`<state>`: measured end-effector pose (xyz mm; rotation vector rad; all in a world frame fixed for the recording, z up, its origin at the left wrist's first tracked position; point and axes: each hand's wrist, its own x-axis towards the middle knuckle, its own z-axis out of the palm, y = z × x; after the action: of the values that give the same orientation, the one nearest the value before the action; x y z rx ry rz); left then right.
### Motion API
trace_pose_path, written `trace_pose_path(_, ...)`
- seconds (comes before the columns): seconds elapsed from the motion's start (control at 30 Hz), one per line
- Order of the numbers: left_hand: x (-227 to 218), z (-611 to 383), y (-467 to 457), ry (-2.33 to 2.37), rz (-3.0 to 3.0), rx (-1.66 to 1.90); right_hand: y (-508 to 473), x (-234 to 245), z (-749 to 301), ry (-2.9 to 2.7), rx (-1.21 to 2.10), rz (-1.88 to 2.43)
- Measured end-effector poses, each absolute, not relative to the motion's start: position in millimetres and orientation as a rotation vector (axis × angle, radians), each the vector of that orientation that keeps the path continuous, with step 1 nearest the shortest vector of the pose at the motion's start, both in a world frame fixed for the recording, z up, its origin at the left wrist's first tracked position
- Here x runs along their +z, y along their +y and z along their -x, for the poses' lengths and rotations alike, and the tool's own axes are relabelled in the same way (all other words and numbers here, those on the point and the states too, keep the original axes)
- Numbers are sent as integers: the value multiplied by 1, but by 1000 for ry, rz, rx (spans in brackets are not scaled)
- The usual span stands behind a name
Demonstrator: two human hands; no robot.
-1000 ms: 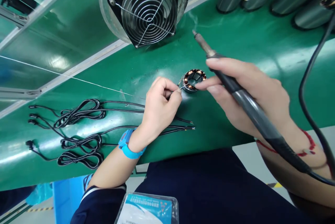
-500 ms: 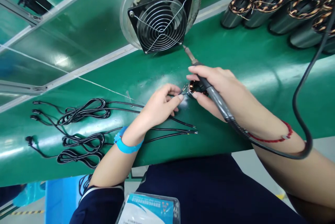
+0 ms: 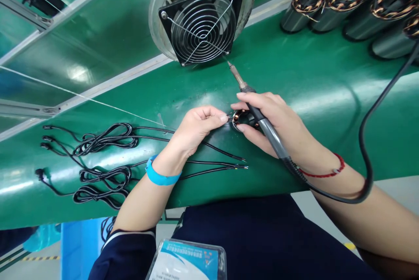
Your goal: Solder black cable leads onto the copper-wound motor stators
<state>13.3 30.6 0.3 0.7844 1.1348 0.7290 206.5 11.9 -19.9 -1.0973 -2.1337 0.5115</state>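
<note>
A small round stator with copper windings [image 3: 241, 118] lies on the green conveyor belt [image 3: 310, 92], mostly hidden by my fingers. My left hand [image 3: 199, 127] is closed in a pinch on a thin lead wire at the stator's left side. My right hand [image 3: 271, 121] grips a soldering iron [image 3: 258, 116] between its fingers, tip pointing up and away toward the fan, while its fingertips also press on the stator. The iron's black cord [image 3: 369, 158] loops off to the right. A blue wrist strap is on my left wrist, a red string on my right.
A wire-guarded fan [image 3: 203, 18] stands just beyond the hands. Several tall wound stators [image 3: 343, 1] are grouped at the upper right. Coiled black cable bundles [image 3: 101, 166] lie at the left, their stripped ends reaching under my left hand. A thin solder wire [image 3: 81, 95] stretches in from the left.
The view has pulled back and shifted. My right hand has closed in over the stator, hiding most of it, and the iron's tip now points nearer the fan. My left hand keeps pinching the lead.
</note>
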Motion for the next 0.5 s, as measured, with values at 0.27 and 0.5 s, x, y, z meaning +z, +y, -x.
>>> trace_pose_path(0.27, 5, -13, 32, 1158, -809, 642, 11, -19, -200, -2092, 459, 1051)
trace_pose_path(0.5, 10, -3, 31, 1090, -848, 544, 9, -17, -191, -2059, 299, 1104)
